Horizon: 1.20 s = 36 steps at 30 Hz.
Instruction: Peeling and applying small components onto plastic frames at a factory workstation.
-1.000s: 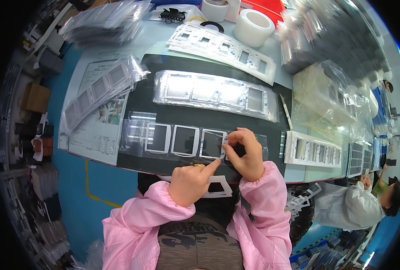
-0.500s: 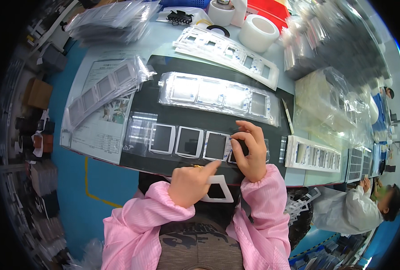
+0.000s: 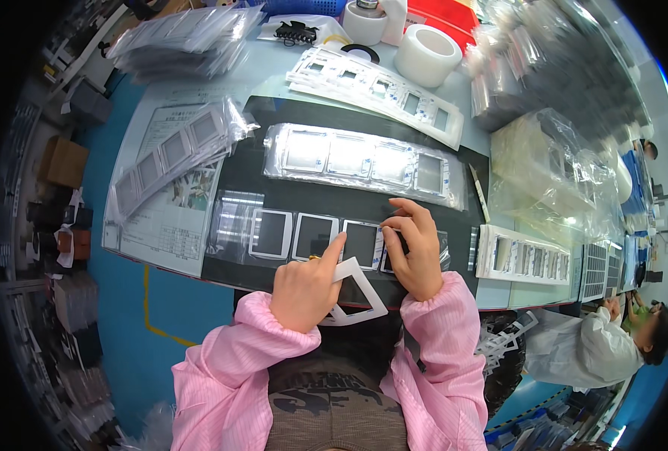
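Observation:
A clear film strip (image 3: 232, 233) with a row of white-bordered windows lies on the dark work mat (image 3: 274, 275). My left hand (image 3: 304, 289) holds a loose white square frame (image 3: 370, 289) under its curled fingers, at the mat's near edge. Its index finger stretches forward to the border between the second and third windows. Over the strip's right part is my right hand (image 3: 418, 255), thumb and index fingertip close together by the third window's right border. Whatever is between those fingertips is too small to make out. The right hand partly covers the fourth window.
Beyond the strip lies a stack of bagged window panels (image 3: 360, 159), with white foam strips (image 3: 379, 94) behind it. A knife-like tool (image 3: 479, 193) and white frame strips (image 3: 523, 258) sit right. Bagged panels (image 3: 172, 154) lie left. A co-worker (image 3: 601, 349) sits at far right.
My left hand has moved up and slightly left, its index finger now on the strip farther left. The loose white frame has risen and tilted with it. My right hand stays almost in place.

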Motion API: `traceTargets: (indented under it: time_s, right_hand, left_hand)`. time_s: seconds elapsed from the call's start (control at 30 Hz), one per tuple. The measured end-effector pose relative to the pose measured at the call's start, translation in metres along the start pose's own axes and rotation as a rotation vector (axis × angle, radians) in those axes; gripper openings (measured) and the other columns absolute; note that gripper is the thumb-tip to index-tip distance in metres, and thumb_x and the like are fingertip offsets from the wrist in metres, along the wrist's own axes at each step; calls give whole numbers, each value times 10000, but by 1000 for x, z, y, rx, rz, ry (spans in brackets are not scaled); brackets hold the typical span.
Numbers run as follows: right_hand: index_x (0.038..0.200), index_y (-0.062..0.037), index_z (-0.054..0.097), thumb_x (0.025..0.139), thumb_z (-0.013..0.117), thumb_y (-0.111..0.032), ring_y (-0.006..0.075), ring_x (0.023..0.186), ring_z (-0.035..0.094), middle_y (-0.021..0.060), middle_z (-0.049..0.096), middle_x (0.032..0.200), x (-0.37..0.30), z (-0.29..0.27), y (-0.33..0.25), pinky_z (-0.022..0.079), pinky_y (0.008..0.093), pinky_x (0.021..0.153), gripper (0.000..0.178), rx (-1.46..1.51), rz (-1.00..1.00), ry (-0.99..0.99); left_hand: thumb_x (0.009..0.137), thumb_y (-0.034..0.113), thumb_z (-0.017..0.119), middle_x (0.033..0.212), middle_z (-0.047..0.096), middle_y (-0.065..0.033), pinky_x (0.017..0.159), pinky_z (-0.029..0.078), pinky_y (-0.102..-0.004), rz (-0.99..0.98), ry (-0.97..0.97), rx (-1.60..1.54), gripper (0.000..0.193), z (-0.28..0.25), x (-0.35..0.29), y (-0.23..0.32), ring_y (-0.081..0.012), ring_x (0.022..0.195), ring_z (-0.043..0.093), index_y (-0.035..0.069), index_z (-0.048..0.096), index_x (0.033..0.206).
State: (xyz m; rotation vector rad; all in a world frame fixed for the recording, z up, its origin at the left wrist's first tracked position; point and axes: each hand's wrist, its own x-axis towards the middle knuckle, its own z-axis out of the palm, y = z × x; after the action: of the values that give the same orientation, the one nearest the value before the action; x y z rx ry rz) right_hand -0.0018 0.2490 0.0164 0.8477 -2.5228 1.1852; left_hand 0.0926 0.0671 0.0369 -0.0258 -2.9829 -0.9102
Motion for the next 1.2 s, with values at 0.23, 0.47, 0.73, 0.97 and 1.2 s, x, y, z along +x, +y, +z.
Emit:
traceTargets:
  time_s: [0.23,0.47,0.73,0.97,1.2]
  right_hand:
    - [902,-44,651,798,690,-46,271,952,593,109,623,1158,-3,4,1,436,386,826,111,-153,-34,22]
    - [969,-102,710,756,711,-110,265,1052,576,78,616,1183,-3,-3,-9,409,394,868,214,-446,-74,57]
    - [979,-103,725,720,696,-92,259,1106,548,70,609,1200,-8,-12,-17,382,412,909,261,-457,-113,-49]
    - [1006,-89,705,708,687,-78,263,1181,529,85,597,1236,-24,-22,-29,384,425,936,299,-450,-126,-160]
    - [1024,-83,691,698,679,-54,284,1170,531,106,588,1247,-15,-14,-32,402,420,935,328,-475,-86,-94]
  left_hand:
    - [743,69,649,627,617,-157,556,504,-445,9,-37,34,604,0,2,0,-351,557,632,91,551,1339]
    - [755,75,653,651,637,-162,571,515,-450,2,-53,49,607,-2,1,1,-354,577,645,89,536,1351]
    - [766,91,657,644,638,-164,575,518,-456,-9,-68,50,599,-2,1,1,-357,586,651,90,533,1351]
    - [780,109,661,645,642,-163,568,513,-453,2,-72,55,600,0,0,-1,-350,578,651,81,519,1362]
    - [750,121,680,657,655,-125,571,535,-423,30,-88,89,671,1,-1,-3,-322,591,669,33,481,1385]
